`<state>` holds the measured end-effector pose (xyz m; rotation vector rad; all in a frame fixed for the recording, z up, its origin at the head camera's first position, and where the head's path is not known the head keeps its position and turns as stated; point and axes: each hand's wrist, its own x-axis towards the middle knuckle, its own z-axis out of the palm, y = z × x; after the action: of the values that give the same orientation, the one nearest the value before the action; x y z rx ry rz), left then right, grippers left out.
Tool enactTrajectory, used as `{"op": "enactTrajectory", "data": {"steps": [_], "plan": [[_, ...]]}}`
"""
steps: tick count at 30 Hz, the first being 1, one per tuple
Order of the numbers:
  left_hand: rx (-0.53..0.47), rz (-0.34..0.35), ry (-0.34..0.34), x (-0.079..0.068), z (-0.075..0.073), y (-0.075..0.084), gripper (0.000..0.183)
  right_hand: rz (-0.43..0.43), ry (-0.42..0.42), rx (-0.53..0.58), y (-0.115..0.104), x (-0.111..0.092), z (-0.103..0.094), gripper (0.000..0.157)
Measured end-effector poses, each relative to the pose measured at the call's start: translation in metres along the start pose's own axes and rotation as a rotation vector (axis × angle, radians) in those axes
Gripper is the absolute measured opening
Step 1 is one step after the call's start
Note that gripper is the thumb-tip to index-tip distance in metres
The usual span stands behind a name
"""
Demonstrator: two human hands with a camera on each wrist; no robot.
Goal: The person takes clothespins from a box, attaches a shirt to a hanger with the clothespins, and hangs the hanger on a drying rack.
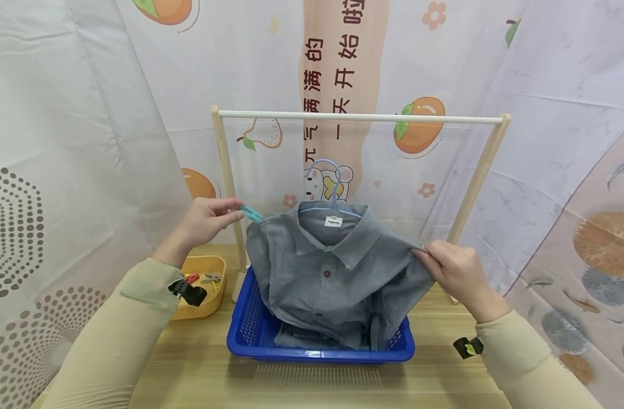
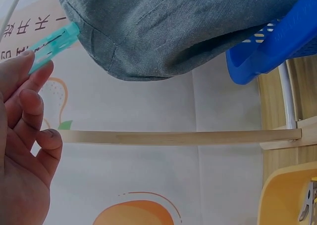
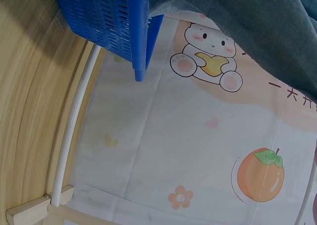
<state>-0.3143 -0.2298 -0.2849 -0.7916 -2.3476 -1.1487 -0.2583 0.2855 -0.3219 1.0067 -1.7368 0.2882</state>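
the left hand (image 1: pixel 209 218) pinches a turquoise peg (image 1: pixel 251 214) in its fingers, the tip at the left shoulder of a grey shirt (image 1: pixel 301 272); the right hand (image 1: pixel 455 270) grips the right shoulder. the shirt, on a blue hanger (image 1: pixel 334 205), is held up with its lower part in a blue basket (image 1: pixel 322 355) on the wooden surface (image 1: pixel 189 369). its white collar label (image 1: pixel 334 221) is too small to read. the far curtain (image 1: pixel 271 68) reads "元气满满的一天开始啦". a yellow box (image 1: pixel 201 312) of pegs stands left, near the rack (image 1: pixel 363 117).
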Motion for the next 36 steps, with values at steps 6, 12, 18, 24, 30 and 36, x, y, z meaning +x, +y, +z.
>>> {"op": "enactTrajectory", "data": {"steps": [6,12,18,24,30,36], "plan": [[-0.002,-0.004,-0.006,-0.0002,-0.0003,0.0002,0.019,-0.018,0.013,-0.001,-0.0013,0.0013,-0.0001,0.047],[-0.001,-0.003,-0.024,-0.0003,0.0009,-0.0005,0.019,-0.029,0.021,-0.008,-0.0032,0.0032,-0.0005,0.047],[-0.029,-0.026,-0.042,-0.0005,0.0013,0.0018,0.018,-0.032,0.028,-0.008,-0.0048,0.0044,-0.0012,0.047],[-0.046,-0.021,-0.054,-0.0007,0.0023,0.0014,0.018,-0.031,0.037,-0.014,-0.0060,0.0051,-0.0017,0.047],[-0.062,-0.008,-0.093,-0.0010,0.0045,0.0008,0.021,-0.026,0.054,0.000,-0.0072,0.0059,-0.0023,0.047],[-0.059,-0.018,-0.113,-0.0004,0.0050,0.0012,0.023,-0.015,0.078,0.011,-0.0084,0.0065,-0.0026,0.047]]}}
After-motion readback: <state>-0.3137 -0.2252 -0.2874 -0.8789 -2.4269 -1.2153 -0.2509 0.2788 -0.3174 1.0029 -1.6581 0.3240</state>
